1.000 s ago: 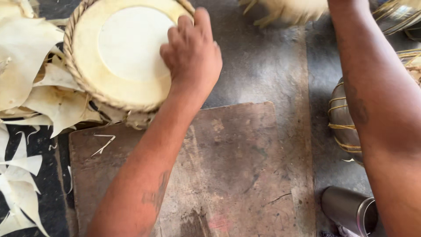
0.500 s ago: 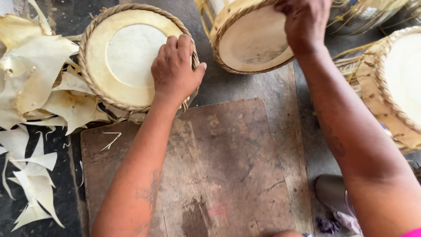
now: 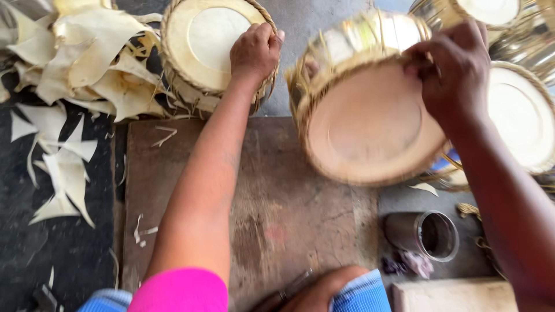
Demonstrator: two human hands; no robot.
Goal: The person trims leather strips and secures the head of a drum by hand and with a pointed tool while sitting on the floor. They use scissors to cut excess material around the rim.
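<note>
At upper right of the frame, the right hand [image 3: 448,72] grips a round skin-topped drum with woven lacing [image 3: 370,115] by its rim, best kept level, while the left hand [image 3: 254,52] lies curled on a matching laced drum [image 3: 202,43] at upper centre.

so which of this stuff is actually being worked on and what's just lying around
In hand:
- blurred drum, gripped at its rim by the right hand
- drum on the floor, left hand resting on it

Lying about:
- pale hide scraps
- metal cup
- wooden board
- more drums at right
</note>
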